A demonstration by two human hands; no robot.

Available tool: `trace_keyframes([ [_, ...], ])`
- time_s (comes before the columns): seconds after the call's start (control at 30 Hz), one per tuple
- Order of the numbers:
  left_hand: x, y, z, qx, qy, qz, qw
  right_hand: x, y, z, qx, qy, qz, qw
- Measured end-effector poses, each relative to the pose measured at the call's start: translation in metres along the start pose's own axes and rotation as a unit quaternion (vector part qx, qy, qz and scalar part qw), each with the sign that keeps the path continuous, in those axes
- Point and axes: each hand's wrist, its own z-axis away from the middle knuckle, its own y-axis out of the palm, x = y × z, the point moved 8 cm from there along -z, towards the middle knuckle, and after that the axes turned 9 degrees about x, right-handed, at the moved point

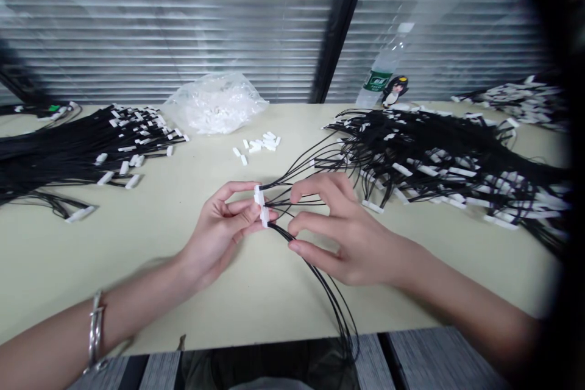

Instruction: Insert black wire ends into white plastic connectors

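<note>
My left hand [223, 228] pinches a long white wire connector [261, 206] between thumb and fingers, above the middle of the table. Black wires [329, 289] run out of the connector's right side: some spread up to the right, while a lower bundle curves down past the table's front edge. Just right of the connector, my right hand [336, 225] is among these wires, its fingers curved and apart. The thumb lies by the lower bundle; whether it presses on a wire is unclear. Small white connector pieces [262, 143] lie loose beyond my hands.
A clear plastic bag [219, 103] of white pieces sits at the back. Piles of black wire harnesses with white connectors lie left [82, 146] and right [439, 152]. A water bottle [381, 70] and a penguin figure [395, 91] stand by the blinds. Table edge [256, 345] in front.
</note>
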Motion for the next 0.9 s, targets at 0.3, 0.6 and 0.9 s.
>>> trace_keyframes([
  [0.3, 0.0, 0.001, 0.0, -0.006, 0.0, -0.011, 1.0, -0.009, -0.005, -0.002, -0.024, 0.067, -0.051, 0.996],
  [0.6, 0.004, -0.009, -0.003, -0.036, -0.001, -0.008, 0.999, -0.012, 0.006, -0.002, 0.029, 0.071, -0.014, 0.997],
  [0.9, 0.002, -0.008, -0.002, -0.038, 0.008, -0.02, 0.999, -0.026, 0.006, -0.001, 0.035, 0.156, -0.058, 0.985],
])
